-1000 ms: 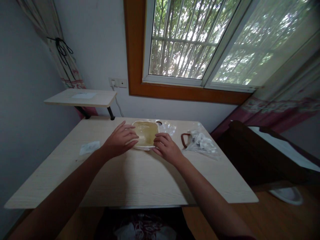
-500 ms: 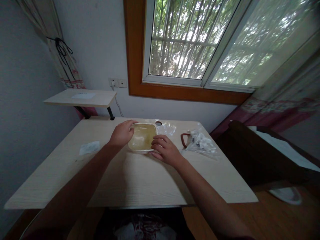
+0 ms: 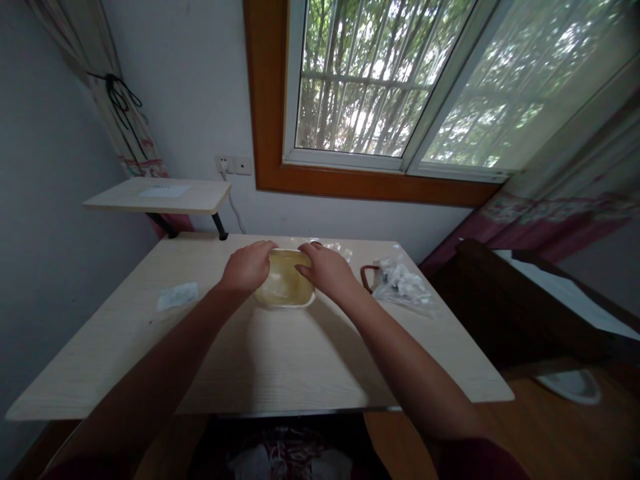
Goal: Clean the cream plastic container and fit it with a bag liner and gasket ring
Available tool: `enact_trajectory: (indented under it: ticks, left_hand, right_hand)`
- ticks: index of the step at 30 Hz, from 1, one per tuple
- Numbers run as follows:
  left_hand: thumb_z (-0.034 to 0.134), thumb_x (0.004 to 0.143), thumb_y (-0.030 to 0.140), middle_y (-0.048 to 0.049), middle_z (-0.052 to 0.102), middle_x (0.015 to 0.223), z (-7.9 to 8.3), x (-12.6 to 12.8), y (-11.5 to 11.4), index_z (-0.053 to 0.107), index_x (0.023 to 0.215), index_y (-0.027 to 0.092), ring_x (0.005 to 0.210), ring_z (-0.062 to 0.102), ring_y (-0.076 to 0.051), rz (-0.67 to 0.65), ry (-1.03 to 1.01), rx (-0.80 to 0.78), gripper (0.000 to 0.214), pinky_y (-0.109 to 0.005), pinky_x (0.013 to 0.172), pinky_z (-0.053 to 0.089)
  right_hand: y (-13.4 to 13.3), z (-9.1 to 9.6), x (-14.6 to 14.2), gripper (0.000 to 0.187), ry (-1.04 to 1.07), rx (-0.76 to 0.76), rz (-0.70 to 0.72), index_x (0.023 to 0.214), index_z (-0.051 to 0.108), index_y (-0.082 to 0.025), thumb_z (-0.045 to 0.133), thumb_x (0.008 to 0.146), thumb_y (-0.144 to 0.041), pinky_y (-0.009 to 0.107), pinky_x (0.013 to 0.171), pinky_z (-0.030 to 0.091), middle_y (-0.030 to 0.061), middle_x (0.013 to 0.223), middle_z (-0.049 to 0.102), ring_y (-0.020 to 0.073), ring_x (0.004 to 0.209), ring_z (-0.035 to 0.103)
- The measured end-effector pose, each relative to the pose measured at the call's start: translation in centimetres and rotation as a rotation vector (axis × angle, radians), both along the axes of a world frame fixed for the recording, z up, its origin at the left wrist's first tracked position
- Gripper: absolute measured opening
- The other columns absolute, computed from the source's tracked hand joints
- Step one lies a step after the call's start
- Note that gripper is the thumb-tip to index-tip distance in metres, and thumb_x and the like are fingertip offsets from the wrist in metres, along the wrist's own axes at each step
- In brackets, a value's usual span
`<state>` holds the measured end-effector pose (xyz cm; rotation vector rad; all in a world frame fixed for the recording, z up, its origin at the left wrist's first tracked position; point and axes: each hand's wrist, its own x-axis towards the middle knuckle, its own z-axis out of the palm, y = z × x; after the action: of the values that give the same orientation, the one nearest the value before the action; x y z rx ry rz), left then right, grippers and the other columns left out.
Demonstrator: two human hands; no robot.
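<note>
A shallow yellowish container (image 3: 286, 283) with a pale rim rests on the light wooden desk (image 3: 290, 367). My left hand (image 3: 247, 268) grips its far left corner, thumb on the inner side and fingers over the rim. At the far right corner my right hand (image 3: 327, 268) holds the rim in the same way, its thumb inside. The fingertips of both hands are partly hidden behind the rim. Whether the container has a clear cover or film, I cannot tell.
On the right lies a clear plastic bag (image 3: 404, 283) with a reddish-brown handle-like piece (image 3: 369, 277) beside it. Crumpled clear plastic (image 3: 340, 251) is behind my right hand. A white paper or packet (image 3: 178, 296) lies on the left. A raised shelf (image 3: 200, 195) stands at the back left.
My right hand has moved from the container's near right side to its far right corner and now grips the rim there. My left hand stays on the left corner.
</note>
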<state>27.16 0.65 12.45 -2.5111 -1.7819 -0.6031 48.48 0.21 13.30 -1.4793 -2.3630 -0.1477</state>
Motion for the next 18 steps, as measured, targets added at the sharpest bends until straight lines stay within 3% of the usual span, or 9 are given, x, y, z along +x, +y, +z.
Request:
enact_trajectory:
  ticks: [5,9,18]
  left_hand:
    - [0.066,0.086,0.039,-0.0079,0.074,0.110,1.0,1.0,-0.3,0.070,0.110,0.026,0.101,0.068,-0.029,-0.037,0.123,-0.019,0.027,-0.036,0.080,0.051]
    - [0.057,0.091,0.030,-0.0119,0.074,0.098,1.6,1.9,-0.2,0.075,0.092,0.022,0.091,0.070,-0.030,0.000,0.232,-0.022,0.020,-0.038,0.074,0.049]
    - [0.049,0.091,0.020,-0.0165,0.076,0.105,2.7,2.3,0.0,0.077,0.099,0.017,0.097,0.072,-0.032,0.087,0.293,-0.131,0.030,-0.040,0.081,0.051]
  right_hand:
    - [-0.2,1.2,-1.5,0.018,-0.156,-0.035,-0.136,0.105,0.069,-0.022,0.053,0.095,-0.019,0.033,0.075,0.055,0.0109,0.103,0.076,0.0257,0.088,0.073]
    - [-0.5,1.3,-2.4,0.023,-0.190,-0.019,-0.174,0.107,0.065,-0.020,0.047,0.095,-0.012,0.034,0.071,0.056,0.0135,0.105,0.074,0.0266,0.086,0.074]
    - [-0.8,0.6,-1.6,0.029,-0.145,-0.169,-0.202,0.117,0.055,-0.021,0.049,0.090,-0.012,0.035,0.073,0.055,0.0134,0.113,0.072,0.0273,0.093,0.073]
